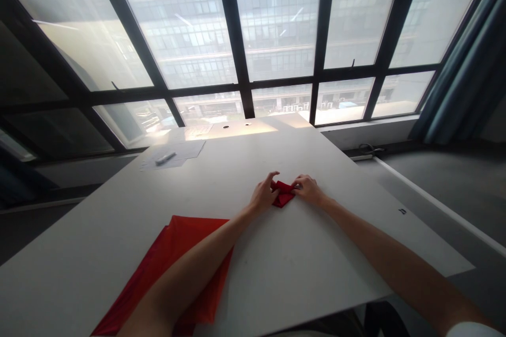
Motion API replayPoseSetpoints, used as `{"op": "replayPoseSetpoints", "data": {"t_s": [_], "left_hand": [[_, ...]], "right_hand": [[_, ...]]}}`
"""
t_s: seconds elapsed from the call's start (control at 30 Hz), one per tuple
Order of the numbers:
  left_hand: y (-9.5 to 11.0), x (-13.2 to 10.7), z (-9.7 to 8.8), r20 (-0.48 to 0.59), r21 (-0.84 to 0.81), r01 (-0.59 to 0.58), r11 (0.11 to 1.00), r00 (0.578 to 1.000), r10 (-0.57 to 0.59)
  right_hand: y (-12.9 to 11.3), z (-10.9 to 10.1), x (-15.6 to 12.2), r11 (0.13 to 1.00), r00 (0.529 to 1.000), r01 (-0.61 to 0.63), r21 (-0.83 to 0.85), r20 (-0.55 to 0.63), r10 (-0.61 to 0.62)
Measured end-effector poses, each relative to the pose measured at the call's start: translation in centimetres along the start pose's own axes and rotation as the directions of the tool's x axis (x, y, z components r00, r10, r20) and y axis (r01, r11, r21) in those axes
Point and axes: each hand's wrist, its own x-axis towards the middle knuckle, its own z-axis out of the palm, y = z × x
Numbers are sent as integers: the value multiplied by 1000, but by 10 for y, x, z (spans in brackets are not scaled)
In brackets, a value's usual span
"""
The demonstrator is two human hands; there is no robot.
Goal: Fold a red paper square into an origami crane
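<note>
A small folded piece of red paper point(283, 195) lies on the white table point(300, 258), a little beyond the middle. My left hand point(264, 193) rests on its left side, fingers curled and pressing the paper. From the right, my right hand point(309, 188) pinches the paper's edge with closed fingers. Both forearms stretch out over the table. A stack of larger red paper sheets point(158, 274) lies near the front left edge, partly under my left forearm.
White sheets of paper with a pen-like object point(165, 158) lie at the table's far left. Two small round holes point(236, 126) mark the far end. Large windows stand behind. A grey floor and a blue curtain point(462, 79) are to the right.
</note>
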Motion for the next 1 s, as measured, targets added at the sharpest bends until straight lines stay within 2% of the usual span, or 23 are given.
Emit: {"op": "replayPoseSetpoints", "data": {"t_s": [0.1,0.3,0.43,0.63,0.8,0.93,1.0], "left_hand": [[0,1,2,9,57,-63,996,998,62],[-1,2,2,-50,7,-90,996,995,90],[1,2,-2,23,95,-113,989,994,111],[6,-1,-9,117,223,-216,951,974,193],[21,-9,-3,59,238,-265,934,964,259],[26,-15,1,217,274,-362,891,926,309],[23,-16,2,255,278,-376,884,916,309]], "right_hand": [[2,1,1,1000,1000,2,11,-3,-2],[2,2,1,999,1000,20,37,-23,-19],[0,1,-1,999,999,29,28,-39,-28],[-4,-2,-4,988,990,134,-73,-26,-136],[-10,-10,-7,953,971,237,-188,43,-233],[-8,-17,-10,934,955,297,-200,84,-285],[-2,-17,-9,957,971,240,-162,57,-234]]}}
